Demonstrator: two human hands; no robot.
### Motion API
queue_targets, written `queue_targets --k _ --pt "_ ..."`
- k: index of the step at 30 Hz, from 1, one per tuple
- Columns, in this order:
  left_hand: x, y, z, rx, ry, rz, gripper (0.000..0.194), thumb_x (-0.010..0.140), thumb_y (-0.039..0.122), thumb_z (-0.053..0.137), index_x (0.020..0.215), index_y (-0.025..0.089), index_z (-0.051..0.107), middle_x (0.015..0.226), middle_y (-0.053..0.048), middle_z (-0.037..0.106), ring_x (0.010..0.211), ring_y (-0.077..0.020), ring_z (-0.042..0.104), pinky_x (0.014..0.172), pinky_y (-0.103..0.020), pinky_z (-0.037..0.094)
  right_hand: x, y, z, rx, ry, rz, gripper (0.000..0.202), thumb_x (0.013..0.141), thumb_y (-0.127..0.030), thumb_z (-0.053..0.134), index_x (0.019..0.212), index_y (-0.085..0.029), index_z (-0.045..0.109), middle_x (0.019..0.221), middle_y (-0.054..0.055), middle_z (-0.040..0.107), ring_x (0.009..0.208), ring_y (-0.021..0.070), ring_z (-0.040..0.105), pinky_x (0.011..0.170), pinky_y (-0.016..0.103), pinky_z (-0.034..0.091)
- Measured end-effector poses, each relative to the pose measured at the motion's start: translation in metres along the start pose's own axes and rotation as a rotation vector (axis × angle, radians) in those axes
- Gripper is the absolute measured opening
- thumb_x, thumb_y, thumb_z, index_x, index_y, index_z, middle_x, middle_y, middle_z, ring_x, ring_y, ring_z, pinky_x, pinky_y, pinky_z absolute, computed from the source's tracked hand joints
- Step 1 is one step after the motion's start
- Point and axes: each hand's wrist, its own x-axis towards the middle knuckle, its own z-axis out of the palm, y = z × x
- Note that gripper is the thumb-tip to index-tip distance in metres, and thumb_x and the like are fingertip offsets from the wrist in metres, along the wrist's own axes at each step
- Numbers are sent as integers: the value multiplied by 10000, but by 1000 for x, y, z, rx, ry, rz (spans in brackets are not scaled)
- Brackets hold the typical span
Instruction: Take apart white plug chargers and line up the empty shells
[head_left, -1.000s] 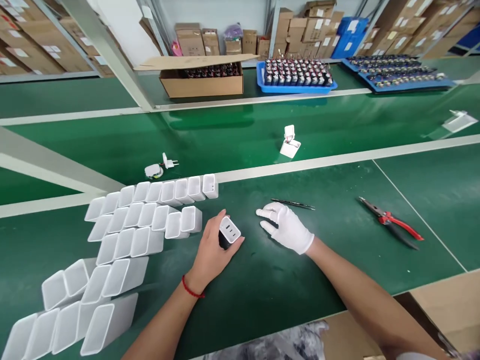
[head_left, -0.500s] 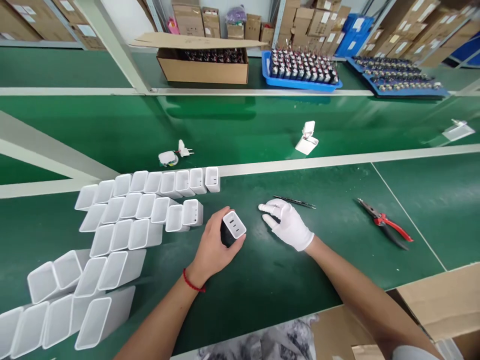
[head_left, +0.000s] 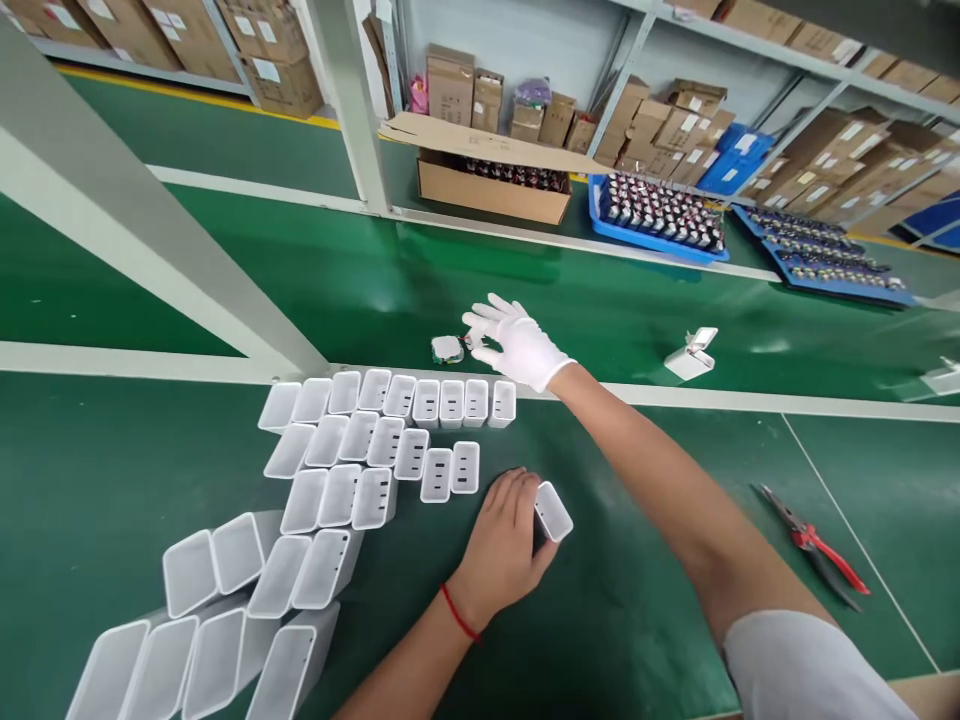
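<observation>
My left hand (head_left: 501,535), bare with a red string at the wrist, is wrapped round an open-topped white plastic case (head_left: 555,510) at the middle of the bench. Over the back ledge reaches my right hand (head_left: 517,345) in a white glove, its fingers spread and nothing seen in them. Just left of its fingertips lies a small circuit assembly (head_left: 448,349) with a white top and green edge. A white plug piece beside it is partly covered by the glove, so I cannot tell whether the fingers touch it.
Several rows of empty white cases (head_left: 360,435) stand at left. Red-and-black pliers (head_left: 814,545) lie at right. Behind are an opened white charger (head_left: 691,354), a carton (head_left: 491,190), a blue tray of parts (head_left: 660,215) and a blue board (head_left: 821,255). A slanting post (head_left: 150,200) rises at left.
My right hand has moved from the bench up and left to the back ledge, its fingers spreading. My left hand still holds the white case, now tilted differently. The view has shifted left.
</observation>
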Motion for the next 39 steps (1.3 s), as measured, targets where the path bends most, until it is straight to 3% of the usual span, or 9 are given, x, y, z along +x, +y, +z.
queue_targets --k 2,4,10,13,16,19,23,29,39 --pt "0 0 0 5 -1 1 582 832 250 614 1344 129 366 1266 -205 585 1238 -367 544 1032 -591 469 24 -1 17 -33 -118 27 658 772 -284 735 1388 -205 520 1527 105 418 1476 362 212 1181 613 112" --pt "0 -1 0 7 -3 -5 577 839 262 609 1343 117 369 1263 -212 589 1243 -368 543 1037 -583 471 36 2 30 -14 -169 67 700 696 -272 794 1347 -190 551 1448 123 517 1444 373 276 1170 617 119" --pt "-2 -1 2 7 15 -11 590 847 268 611 1365 133 362 1283 -211 593 1264 -374 539 1027 -574 489 14 17 20 68 -96 109 405 633 -253 809 1020 -191 704 1030 79 728 1257 374 504 1102 570 314" --pt "-2 -1 2 -20 46 5 609 835 246 638 1364 147 352 1283 -201 602 1260 -358 551 1042 -570 484 -29 25 -5 130 -3 141 454 677 -237 769 1119 -196 672 1082 75 719 1250 354 537 1132 623 250" --pt "-1 1 0 -79 79 1 591 830 223 656 1342 174 364 1280 -174 609 1230 -322 581 1040 -540 497 -96 27 -23 218 65 170 575 751 -320 738 1284 -187 566 1279 107 636 1153 271 628 1089 529 395" --pt "0 3 -3 -157 101 -36 574 836 242 671 1332 191 386 1291 -158 588 1217 -286 587 1028 -475 516 -172 19 -24 441 195 230 716 694 -444 808 1304 -194 530 1270 133 629 1065 255 669 914 427 550" --pt "1 4 -5 -379 106 -69 544 816 262 704 1302 228 461 1315 -121 556 1239 -265 559 1054 -435 494 -247 -6 -18 661 396 281 682 594 -534 865 1156 -250 603 1103 92 663 810 219 689 682 370 591" --pt "0 8 -4 -564 38 -79 546 808 246 722 1304 259 495 1329 -112 543 1221 -259 567 986 -391 544 -278 -41 -27 138 359 -18 633 767 -355 743 1344 -393 486 1024 42 660 1016 258 631 865 436 521" --pt "-4 14 -2 -551 -63 -20 614 774 254 775 1323 313 509 1346 -86 534 1247 -270 541 903 -364 593 -269 -74 -45 -419 132 -142 259 846 -297 603 1040 -134 655 841 69 682 797 233 574 711 391 356"
